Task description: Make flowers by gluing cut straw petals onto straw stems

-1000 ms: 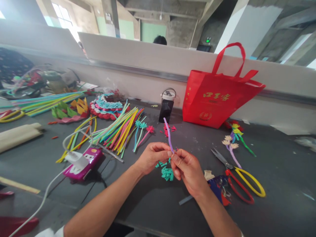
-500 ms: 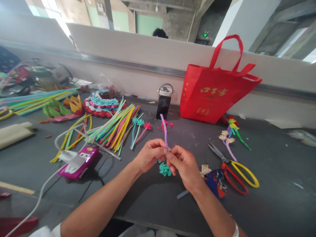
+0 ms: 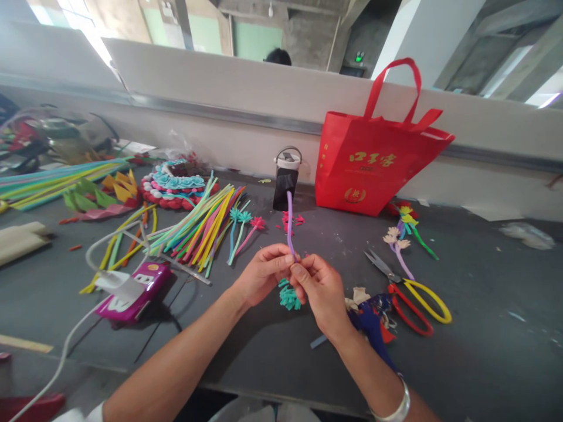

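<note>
Purple stem [image 3: 290, 225] points up, left of a red bag [image 3: 378, 179] reading "口子窖".

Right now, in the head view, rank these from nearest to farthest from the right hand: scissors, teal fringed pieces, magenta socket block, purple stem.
1. Purple stem: held by right hand and left hand.
2. Teal fringed pieces: just left of the right hand.
3. Scissors: to the right.
4. Magenta socket block: far left, past the left hand.
</note>
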The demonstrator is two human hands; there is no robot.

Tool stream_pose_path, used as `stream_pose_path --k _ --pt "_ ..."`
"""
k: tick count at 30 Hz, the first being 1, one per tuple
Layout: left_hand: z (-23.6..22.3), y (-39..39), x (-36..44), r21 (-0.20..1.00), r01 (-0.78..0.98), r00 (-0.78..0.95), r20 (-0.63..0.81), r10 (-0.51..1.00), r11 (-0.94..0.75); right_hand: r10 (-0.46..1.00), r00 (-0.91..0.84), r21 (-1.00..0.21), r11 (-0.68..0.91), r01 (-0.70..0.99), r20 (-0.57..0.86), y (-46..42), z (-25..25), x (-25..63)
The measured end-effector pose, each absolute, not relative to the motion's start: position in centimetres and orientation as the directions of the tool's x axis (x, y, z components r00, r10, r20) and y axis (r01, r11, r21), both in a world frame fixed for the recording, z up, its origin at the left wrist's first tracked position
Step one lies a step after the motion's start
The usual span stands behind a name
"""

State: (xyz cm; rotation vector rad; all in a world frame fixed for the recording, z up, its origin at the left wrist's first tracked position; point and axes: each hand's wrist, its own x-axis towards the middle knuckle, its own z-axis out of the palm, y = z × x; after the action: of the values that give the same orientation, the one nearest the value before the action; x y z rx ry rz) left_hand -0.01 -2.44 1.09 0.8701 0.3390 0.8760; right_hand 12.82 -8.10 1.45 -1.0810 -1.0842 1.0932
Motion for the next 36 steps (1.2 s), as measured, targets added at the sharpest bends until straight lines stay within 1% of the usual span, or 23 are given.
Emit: stream_pose_path --k 5,10,16,19,22,25,27,29,33,36 --pt "1.2 -2.4 0.1 0.777 -0.536 0.595 0.072 0.800 0.329 0.975 0.168 -0.987 0.154 -0.036 0.146 -8.3 1.7 12.6" --pt "1.2 -2.6 0.1 0.790 -0.532 0.574 0.070 0.816 0.306 0.975 0.174 -0.990 0.142 -0.001 0.139 -8.2 1.6 12.5" --pt "1.6 -2.9 0.3 0.844 -0.489 0.493 0.058 0.868 0.221 0.979 0.152 -0.991 0.130 0.043 0.135 -8.3 1.3 12.6" --pt "1.7 -2.9 0.3 0.884 -0.439 0.460 0.066 0.886 0.162 0.967 0.194 -0.987 0.161 0.027 0.163 -8.1 1.5 12.8" --pt "1.6 -2.9 0.4 0.931 -0.349 0.501 0.084 0.861 0.112 0.960 0.234 -0.985 0.169 -0.033 0.156 -7.9 1.7 13.1" --pt "1.3 -3.2 0.6 0.927 -0.327 0.589 0.047 0.807 0.185 0.960 0.238 -0.984 0.167 -0.067 0.147 -7.7 1.6 13.4" --pt "1.3 -3.2 0.7 0.902 -0.357 0.625 0.038 0.779 0.243 0.948 0.279 -0.982 0.177 -0.060 0.154 -7.7 1.5 13.6" --pt "1.2 -3.2 0.7 0.894 -0.371 0.637 0.048 0.769 0.251 0.931 0.328 -0.981 0.186 -0.050 0.160 -7.7 1.4 13.6" --pt "1.2 -3.1 0.7 0.928 -0.326 0.572 0.041 0.819 0.181 0.912 0.378 -0.977 0.201 -0.067 0.161 -7.7 1.4 13.5" --pt "1.4 -3.0 0.6 0.949 -0.295 0.503 0.052 0.862 0.115 0.916 0.373 -0.976 0.195 -0.098 0.146 -7.5 1.3 13.5"
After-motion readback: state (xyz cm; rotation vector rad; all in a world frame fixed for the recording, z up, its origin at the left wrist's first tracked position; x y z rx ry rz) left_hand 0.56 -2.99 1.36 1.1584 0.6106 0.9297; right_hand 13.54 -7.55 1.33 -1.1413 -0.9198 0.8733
